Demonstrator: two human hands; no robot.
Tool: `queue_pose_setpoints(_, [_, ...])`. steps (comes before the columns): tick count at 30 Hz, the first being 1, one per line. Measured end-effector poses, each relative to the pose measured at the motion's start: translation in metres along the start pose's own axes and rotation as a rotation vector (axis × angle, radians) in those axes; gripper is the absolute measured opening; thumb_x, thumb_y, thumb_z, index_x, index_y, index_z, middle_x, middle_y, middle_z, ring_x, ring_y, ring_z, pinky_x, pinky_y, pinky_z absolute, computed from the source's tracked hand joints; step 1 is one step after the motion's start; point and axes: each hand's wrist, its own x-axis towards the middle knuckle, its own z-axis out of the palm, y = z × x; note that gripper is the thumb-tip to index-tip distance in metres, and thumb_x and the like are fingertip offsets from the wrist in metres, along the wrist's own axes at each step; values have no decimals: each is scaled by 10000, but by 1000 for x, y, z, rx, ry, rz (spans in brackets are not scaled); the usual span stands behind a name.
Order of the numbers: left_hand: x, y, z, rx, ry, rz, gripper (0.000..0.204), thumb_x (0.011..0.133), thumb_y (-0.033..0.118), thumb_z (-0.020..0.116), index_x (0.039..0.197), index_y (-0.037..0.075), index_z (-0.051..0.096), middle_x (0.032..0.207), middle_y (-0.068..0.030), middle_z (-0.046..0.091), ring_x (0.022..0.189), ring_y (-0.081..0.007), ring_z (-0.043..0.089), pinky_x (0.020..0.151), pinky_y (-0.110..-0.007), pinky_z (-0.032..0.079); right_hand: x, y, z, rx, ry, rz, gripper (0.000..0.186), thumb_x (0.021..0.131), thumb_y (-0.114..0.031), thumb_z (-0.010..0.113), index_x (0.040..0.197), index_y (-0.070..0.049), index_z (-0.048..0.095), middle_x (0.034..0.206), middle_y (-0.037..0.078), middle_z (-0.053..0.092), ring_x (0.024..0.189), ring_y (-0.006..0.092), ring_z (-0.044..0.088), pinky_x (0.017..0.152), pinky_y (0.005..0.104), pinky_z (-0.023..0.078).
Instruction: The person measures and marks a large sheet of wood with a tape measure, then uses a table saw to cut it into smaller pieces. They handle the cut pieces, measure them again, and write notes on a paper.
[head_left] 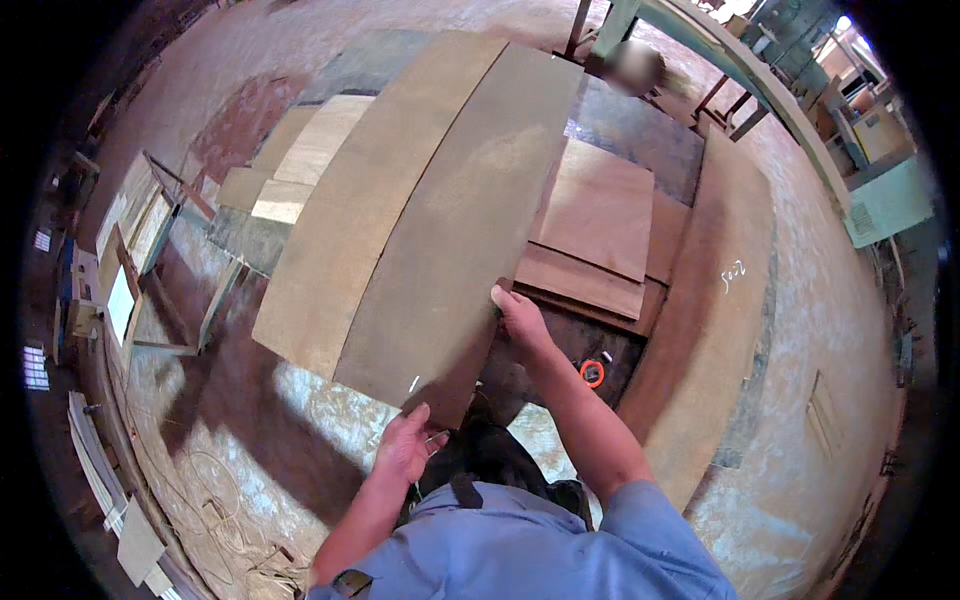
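A long dark brown wooden board (460, 210) stretches away from me, lying beside a lighter tan board (340, 220) on its left. My right hand (520, 318) grips the dark board's right edge, thumb on top and fingers out of sight underneath. At the near edge, close to a short white mark, my left hand (405, 445) has its thumb against the board. Its other fingers curl below the edge and are partly hidden.
Right of the boards are reddish wooden sheets (595, 215), an orange ring (592, 374) and a long panel (710, 290) with white marks. A wooden frame (175, 270) stands at left. Wood scraps (270, 575) litter the floor. A blurred shape (632, 68) is at the far end.
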Motion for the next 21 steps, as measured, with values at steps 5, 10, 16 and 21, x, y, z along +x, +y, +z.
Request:
queue_pose_setpoints(5, [-7,-6,0,19,5,17,341,912,268,599,1208,117,523,1122,-55,615,972,-211,604,760,-402,508,-10,-5,5,-10,-1,13,397,929,-374,534,1095,-16,576,946,55,640,828,173,620,735,330,505])
queue_pose_setpoints(10, [-17,-18,-6,-68,14,36,382,922,221,574,1266,84,482,1190,-83,583,1054,-257,581,834,-456,505,-29,5,6,-38,-46,56,413,929,-384,526,1105,-13,575,963,48,644,850,166,609,763,350,487])
queue_pose_setpoints(16, [-68,-32,-23,-150,83,112,412,885,132,581,1278,45,494,1234,-94,557,1114,-261,552,861,-461,500,-74,18,12,-11,-154,168,418,911,-353,544,1165,-22,536,1047,81,621,910,203,609,798,398,507])
queue_pose_setpoints(21, [-122,-21,-26,-108,237,209,384,822,66,583,1180,-65,539,1116,-147,624,1035,-260,615,923,-416,493,-48,-10,16,171,-61,140,532,941,-440,454,1277,-27,455,1206,132,558,1079,285,550,947,459,428])
